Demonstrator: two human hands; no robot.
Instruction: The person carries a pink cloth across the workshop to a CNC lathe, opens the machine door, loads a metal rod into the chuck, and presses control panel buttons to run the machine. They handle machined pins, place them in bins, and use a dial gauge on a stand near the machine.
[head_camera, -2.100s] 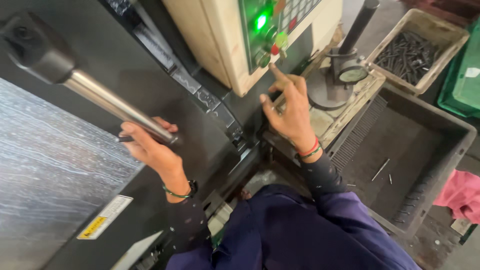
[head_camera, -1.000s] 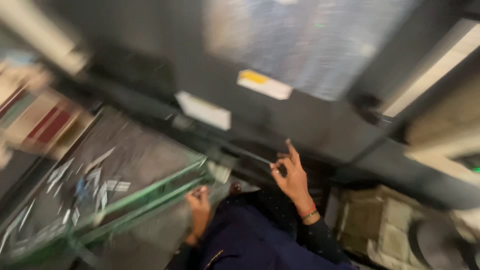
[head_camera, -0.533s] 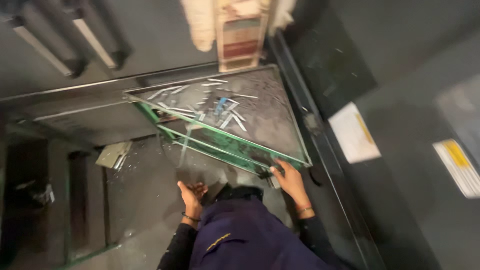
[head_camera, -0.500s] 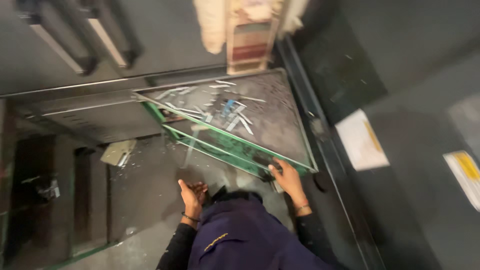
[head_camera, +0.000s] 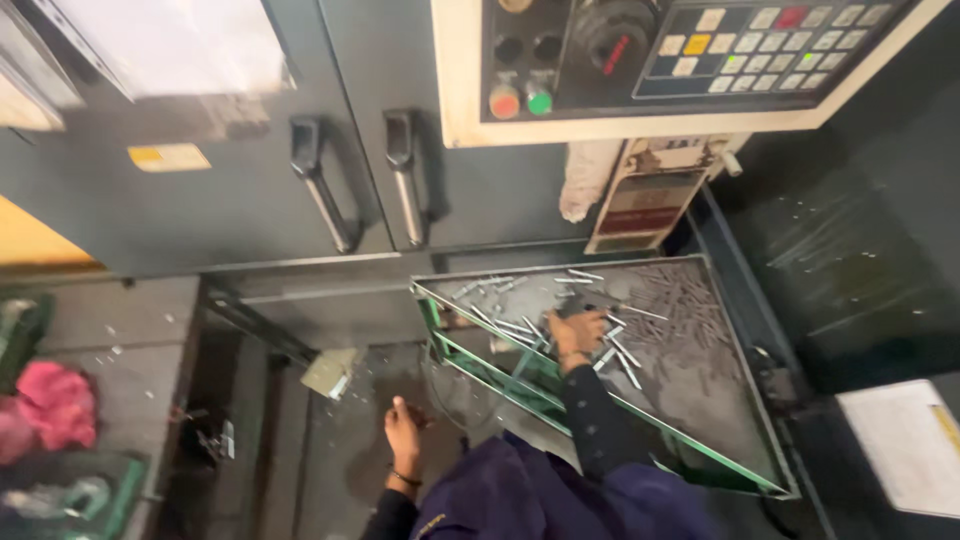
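Note:
A green-framed metal tray (head_camera: 640, 425) slopes below the machine and holds several loose short metal rods (head_camera: 668, 300). My right hand (head_camera: 577, 334) reaches into the tray and lies on the rods near its upper left, fingers curled; whether it grips any rod is hidden. My left hand (head_camera: 403, 434) rests on the dark metal surface left of the tray, holding nothing, with a thin band at the wrist. My dark blue sleeves and clothing fill the bottom centre.
Two grey machine doors with long handles (head_camera: 322, 184) stand above the tray. A cream control panel (head_camera: 640, 60) with buttons and a keypad sits at top right. A pink cloth (head_camera: 55, 400) and green bins lie at far left. A white sheet (head_camera: 910, 455) is at lower right.
The view swung from the control panel down to the tray. My right hand left the panel, reached the tray's edge, and now lies among the rods. My left hand released the door handle.

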